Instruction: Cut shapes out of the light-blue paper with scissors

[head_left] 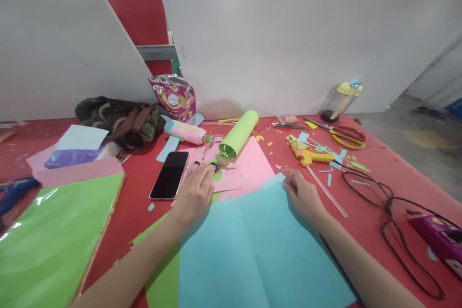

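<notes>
A large light-blue sheet of paper [224,250] with a faint crease lies in front of me, partly over a green sheet [164,274]. My left hand [195,191] rests palm down at its upper left, fingers stretched forward over pink paper [260,159]. Small dark round pieces [214,167] show by its fingertips; what they belong to is unclear. At the blue sheet's upper right corner, my right hand [301,195] is closed, thumb and fingers pinching the paper edge. Beyond the hands lies a green paper-wrapped cylinder [240,134] with a green neck.
A phone [169,175] lies left of my left hand. Rightward are a yellow glue gun [308,154] with its cord, scissors [346,137], paper scraps and a clear bottle [339,101]. A pink-wrapped bottle [186,132], snack bag [175,98] and green pack [61,240] sit leftward.
</notes>
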Demonstrator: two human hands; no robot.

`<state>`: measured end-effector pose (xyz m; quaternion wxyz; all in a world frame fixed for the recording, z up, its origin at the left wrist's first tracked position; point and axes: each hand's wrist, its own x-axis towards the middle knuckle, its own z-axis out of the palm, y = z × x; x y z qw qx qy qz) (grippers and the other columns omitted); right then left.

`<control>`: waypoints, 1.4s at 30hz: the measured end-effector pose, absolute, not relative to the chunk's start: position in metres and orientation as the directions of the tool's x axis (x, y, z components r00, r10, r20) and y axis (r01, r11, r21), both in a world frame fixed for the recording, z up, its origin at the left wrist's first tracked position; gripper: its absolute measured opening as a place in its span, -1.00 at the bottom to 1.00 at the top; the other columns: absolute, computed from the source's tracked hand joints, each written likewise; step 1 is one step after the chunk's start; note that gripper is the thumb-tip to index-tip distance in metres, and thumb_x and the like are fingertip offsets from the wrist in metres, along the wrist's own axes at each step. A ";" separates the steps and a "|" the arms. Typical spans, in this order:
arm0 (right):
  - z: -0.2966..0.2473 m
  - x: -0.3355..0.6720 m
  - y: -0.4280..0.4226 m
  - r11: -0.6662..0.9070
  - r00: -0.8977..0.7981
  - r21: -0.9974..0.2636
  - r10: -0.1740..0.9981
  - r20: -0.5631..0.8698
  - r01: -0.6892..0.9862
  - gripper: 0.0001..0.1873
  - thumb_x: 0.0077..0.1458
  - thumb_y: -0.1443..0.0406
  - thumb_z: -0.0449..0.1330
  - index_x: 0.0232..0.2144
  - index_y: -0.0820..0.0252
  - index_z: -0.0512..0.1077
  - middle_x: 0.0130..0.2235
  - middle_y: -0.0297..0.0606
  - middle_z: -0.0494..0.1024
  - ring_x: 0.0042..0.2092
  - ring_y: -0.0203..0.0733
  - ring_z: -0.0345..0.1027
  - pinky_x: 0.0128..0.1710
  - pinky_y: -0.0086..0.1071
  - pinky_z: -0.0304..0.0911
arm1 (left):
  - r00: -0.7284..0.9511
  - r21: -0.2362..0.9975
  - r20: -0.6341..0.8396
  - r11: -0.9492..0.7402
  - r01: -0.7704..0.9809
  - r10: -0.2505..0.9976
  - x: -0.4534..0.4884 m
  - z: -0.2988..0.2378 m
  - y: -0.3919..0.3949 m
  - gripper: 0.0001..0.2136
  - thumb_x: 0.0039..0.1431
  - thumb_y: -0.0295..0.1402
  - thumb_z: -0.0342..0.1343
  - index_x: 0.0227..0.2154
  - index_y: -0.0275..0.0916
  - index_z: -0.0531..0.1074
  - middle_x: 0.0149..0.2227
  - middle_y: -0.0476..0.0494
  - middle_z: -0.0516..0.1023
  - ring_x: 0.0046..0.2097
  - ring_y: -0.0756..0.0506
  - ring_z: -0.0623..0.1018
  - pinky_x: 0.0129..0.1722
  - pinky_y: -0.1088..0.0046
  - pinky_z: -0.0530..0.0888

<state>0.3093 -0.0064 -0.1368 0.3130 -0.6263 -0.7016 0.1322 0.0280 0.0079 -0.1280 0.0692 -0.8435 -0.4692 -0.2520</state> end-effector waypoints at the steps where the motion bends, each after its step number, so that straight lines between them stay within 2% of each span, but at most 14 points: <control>1: -0.138 0.309 -0.006 0.185 -0.017 -0.572 0.958 0.285 0.799 -0.73 -0.03 0.35 -0.03 -0.21 0.21 0.24 -0.48 -0.28 0.45 -0.48 -0.18 0.35 -0.44 -0.35 0.25 | 0.475 0.124 0.468 -0.588 0.799 0.745 0.036 -0.126 -0.002 -0.73 0.15 -0.50 -0.19 -0.17 -0.44 0.34 -0.10 -0.37 0.43 0.02 -0.19 0.36 0.08 0.13 0.21; 3: -0.141 0.308 -0.006 0.185 -0.013 -0.564 0.956 0.295 0.805 -0.76 -0.03 0.34 -0.03 -0.24 0.21 0.26 -0.46 -0.25 0.46 -0.45 -0.17 0.36 -0.42 -0.34 0.25 | 0.607 0.151 0.316 -0.670 0.726 0.729 0.051 -0.126 -0.023 -0.70 0.15 -0.45 -0.19 -0.11 -0.44 0.32 -0.04 -0.36 0.41 0.04 -0.17 0.34 0.04 0.23 0.28; 6: -0.144 0.308 -0.005 0.168 -0.001 -0.557 0.958 0.288 0.814 -0.79 -0.02 0.35 -0.03 -0.26 0.19 0.26 -0.44 -0.23 0.47 -0.40 -0.14 0.39 -0.39 -0.33 0.26 | 0.674 0.159 0.092 -0.679 0.717 0.733 0.066 -0.132 -0.045 -0.56 0.16 -0.28 -0.15 0.02 -0.48 0.21 0.11 -0.37 0.22 0.14 -0.23 0.19 0.08 0.20 0.24; 10: -0.145 0.307 -0.003 0.145 0.002 -0.531 0.964 0.267 0.835 -0.77 -0.03 0.37 -0.05 -0.26 0.15 0.25 -0.45 -0.24 0.47 -0.40 -0.12 0.39 -0.42 -0.34 0.24 | 0.672 0.148 -0.025 -0.662 0.735 0.740 0.068 -0.140 -0.050 -0.47 0.18 -0.22 -0.20 0.10 -0.57 0.06 0.18 -0.42 0.04 0.20 -0.27 0.04 0.12 0.15 0.14; 17: -0.144 0.307 0.005 0.121 -0.018 -0.473 0.976 0.218 0.873 -0.72 -0.01 0.37 -0.09 -0.20 0.21 0.23 -0.50 -0.26 0.42 -0.45 -0.11 0.35 -0.48 -0.35 0.20 | 0.595 0.118 -0.017 -0.590 0.799 0.803 0.063 -0.142 -0.042 -0.40 0.16 -0.13 -0.21 0.12 -0.56 0.02 0.19 -0.41 0.01 0.21 -0.30 -0.02 0.12 0.08 0.04; 24: -0.145 0.305 0.015 0.113 -0.021 -0.434 0.977 0.212 0.894 -0.75 0.02 0.33 -0.08 -0.21 0.18 0.23 -0.52 -0.29 0.40 -0.43 -0.11 0.36 -0.49 -0.38 0.15 | 0.570 0.112 -0.005 -0.566 0.817 0.821 0.060 -0.147 -0.037 -0.41 0.17 -0.13 -0.26 0.14 -0.49 -0.04 0.21 -0.33 -0.03 0.22 -0.24 -0.06 0.14 0.12 -0.02; 28: -0.144 0.306 0.017 0.117 -0.028 -0.421 0.977 0.212 0.899 -0.76 0.04 0.30 -0.07 -0.20 0.18 0.22 -0.60 -0.37 0.35 -0.51 -0.13 0.32 -0.53 -0.39 0.13 | 0.552 0.099 -0.011 -0.548 0.830 0.834 0.060 -0.146 -0.038 -0.38 0.15 -0.09 -0.26 0.15 -0.46 -0.06 0.22 -0.33 -0.05 0.23 -0.25 -0.10 0.13 0.09 -0.03; 35: -0.139 0.306 0.011 0.207 -0.146 -0.363 0.971 0.189 0.909 -0.79 0.06 0.32 -0.06 -0.23 0.17 0.27 -0.58 -0.31 0.38 -0.50 -0.12 0.32 -0.51 -0.39 0.12 | 0.534 0.094 0.002 -0.532 0.841 0.845 0.061 -0.146 -0.039 -0.42 0.17 -0.13 -0.27 0.15 -0.45 -0.03 0.21 -0.31 -0.02 0.23 -0.24 -0.10 0.14 0.07 -0.06; 42: -0.143 0.307 0.011 0.246 -0.175 -0.375 0.961 0.214 0.894 -0.79 0.07 0.33 -0.09 -0.23 0.20 0.26 -0.57 -0.30 0.38 -0.52 -0.13 0.29 -0.49 -0.36 0.16 | 0.531 0.099 -0.010 -0.528 0.844 0.847 0.062 -0.146 -0.038 -0.40 0.15 -0.11 -0.25 0.14 -0.48 -0.04 0.22 -0.34 -0.05 0.23 -0.26 -0.11 0.13 0.05 -0.07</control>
